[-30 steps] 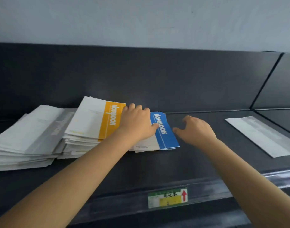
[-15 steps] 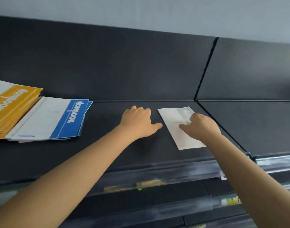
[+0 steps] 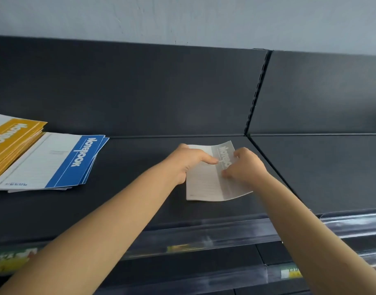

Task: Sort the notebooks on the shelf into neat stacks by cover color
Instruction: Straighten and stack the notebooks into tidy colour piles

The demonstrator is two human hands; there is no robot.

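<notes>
A grey-banded notebook lies near the middle of the dark shelf, its right side curled up off the surface. My left hand grips its left edge, thumb on top of the cover. My right hand pinches the grey band on its right side. At the left, a small stack of blue-banded notebooks lies flat. A taller stack of yellow-banded notebooks sits beside it at the frame's left edge, partly cut off.
The shelf's dark back panel rises behind the notebooks. A slotted upright divides this bay from the bare bay at the right. A clear price rail with labels runs along the front edge, above lower shelves.
The view has swung right. Both hands left the blue stack and reached the grey notebook. They now hold it, and its right side has lifted off the shelf.
</notes>
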